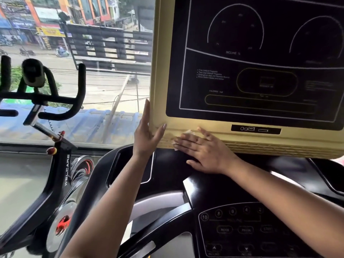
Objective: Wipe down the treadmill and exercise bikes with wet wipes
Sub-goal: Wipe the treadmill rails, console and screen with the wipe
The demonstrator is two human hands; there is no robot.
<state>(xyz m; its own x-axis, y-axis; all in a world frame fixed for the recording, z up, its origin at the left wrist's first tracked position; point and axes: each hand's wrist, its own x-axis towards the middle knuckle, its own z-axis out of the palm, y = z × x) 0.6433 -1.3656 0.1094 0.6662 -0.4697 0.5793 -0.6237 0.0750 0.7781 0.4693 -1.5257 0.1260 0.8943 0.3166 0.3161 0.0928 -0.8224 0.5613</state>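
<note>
At my 8 o'clock I read WELCARE running up the black exercise bike frame [67, 170]. At 1 o'clock the treadmill display [260, 62] shows INCLINE % under its left dial [235, 27] and CALORIES lower down. Its bullet list [212, 74] is too small for me to read. At 5 o'clock the treadmill keypad [242, 220] carries 10, 8, 6, 4, 2 and MODE.

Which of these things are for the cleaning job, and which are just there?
For the job: treadmill console, wet wipe under the right hand, left hand on the console's corner, exercise bike.
Just there: window, street outside.
</note>
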